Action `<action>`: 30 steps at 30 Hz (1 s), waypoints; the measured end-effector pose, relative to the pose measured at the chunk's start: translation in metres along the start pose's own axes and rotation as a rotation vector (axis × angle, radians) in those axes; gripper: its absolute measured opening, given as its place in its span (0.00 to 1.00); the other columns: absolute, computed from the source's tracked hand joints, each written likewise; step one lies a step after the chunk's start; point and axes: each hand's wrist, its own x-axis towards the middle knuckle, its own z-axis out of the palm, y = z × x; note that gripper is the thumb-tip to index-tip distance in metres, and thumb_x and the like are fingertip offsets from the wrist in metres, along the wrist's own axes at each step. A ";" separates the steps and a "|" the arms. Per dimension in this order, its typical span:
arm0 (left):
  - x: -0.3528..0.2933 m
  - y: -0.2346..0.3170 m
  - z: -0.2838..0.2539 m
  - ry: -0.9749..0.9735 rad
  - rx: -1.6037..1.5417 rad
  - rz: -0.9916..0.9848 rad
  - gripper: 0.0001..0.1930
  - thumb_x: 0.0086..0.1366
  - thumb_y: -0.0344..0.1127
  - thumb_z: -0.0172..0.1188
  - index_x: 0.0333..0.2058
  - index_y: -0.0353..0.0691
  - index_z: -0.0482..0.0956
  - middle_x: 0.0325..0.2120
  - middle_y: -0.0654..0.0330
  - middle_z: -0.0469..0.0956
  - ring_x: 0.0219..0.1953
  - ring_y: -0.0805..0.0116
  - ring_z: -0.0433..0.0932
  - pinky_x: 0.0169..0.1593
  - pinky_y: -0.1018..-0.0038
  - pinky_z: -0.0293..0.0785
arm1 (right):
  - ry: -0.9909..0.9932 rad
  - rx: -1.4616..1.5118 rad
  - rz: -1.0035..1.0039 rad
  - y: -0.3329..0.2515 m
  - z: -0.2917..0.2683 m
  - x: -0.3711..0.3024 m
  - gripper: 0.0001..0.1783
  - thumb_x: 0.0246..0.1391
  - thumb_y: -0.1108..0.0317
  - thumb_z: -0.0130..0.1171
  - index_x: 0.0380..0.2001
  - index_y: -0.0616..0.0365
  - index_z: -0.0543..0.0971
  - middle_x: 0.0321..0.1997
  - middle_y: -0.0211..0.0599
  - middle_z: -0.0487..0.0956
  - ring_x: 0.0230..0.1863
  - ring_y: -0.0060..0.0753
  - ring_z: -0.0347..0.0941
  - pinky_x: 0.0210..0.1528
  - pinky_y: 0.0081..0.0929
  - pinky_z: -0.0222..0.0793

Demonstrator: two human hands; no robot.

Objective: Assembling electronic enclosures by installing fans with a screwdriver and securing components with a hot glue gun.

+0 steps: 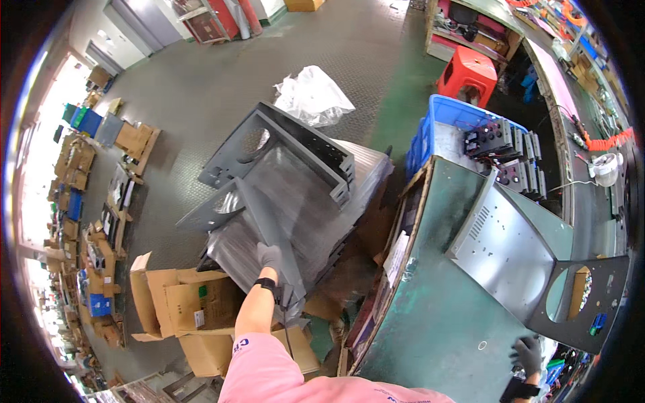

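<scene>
A blue crate (419, 144) holds dark metal units (497, 140); an open cardboard box (181, 305) stands beside a film-wrapped stack (234, 250). There, the left hand (269, 255) touches a grey panel (263, 218); the right hand (527, 354) is near a black plate (568, 330); I cannot tell whether either pinches

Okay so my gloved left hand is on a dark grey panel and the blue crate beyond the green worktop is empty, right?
Not quite: the blue crate beyond the green worktop isn't empty; the head view shows dark units in it. Your gloved left hand is on a dark grey panel.
</scene>
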 end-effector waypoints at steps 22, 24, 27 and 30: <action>-0.176 0.128 -0.292 -0.657 0.151 1.259 0.09 0.47 0.33 0.58 0.17 0.40 0.66 0.14 0.59 0.67 0.18 0.58 0.68 0.21 0.68 0.63 | -0.545 -0.119 -1.099 -0.375 0.257 -0.052 0.38 0.45 0.45 0.58 0.50 0.64 0.64 0.45 0.44 0.72 0.47 0.36 0.67 0.49 0.28 0.61; -0.186 0.145 -0.295 -0.629 0.190 1.475 0.07 0.46 0.33 0.57 0.18 0.42 0.67 0.15 0.61 0.67 0.18 0.61 0.69 0.20 0.68 0.63 | -0.564 0.231 -0.919 -0.351 0.223 -0.074 0.30 0.41 0.64 0.63 0.48 0.63 0.67 0.39 0.34 0.71 0.41 0.26 0.66 0.46 0.23 0.62; -0.199 0.175 -0.286 -0.614 0.248 1.736 0.06 0.43 0.34 0.58 0.19 0.45 0.69 0.17 0.64 0.69 0.19 0.66 0.70 0.22 0.71 0.66 | -0.406 0.336 -0.827 -0.294 0.146 -0.103 0.28 0.38 0.76 0.59 0.48 0.60 0.65 0.38 0.29 0.68 0.38 0.19 0.65 0.39 0.19 0.65; -0.224 0.210 -0.252 -0.701 0.209 1.983 0.07 0.42 0.35 0.56 0.23 0.44 0.71 0.20 0.64 0.70 0.24 0.67 0.72 0.25 0.72 0.69 | -0.346 0.623 -0.980 -0.216 0.084 -0.111 0.37 0.37 0.83 0.57 0.55 0.58 0.60 0.39 0.28 0.68 0.38 0.22 0.66 0.44 0.22 0.66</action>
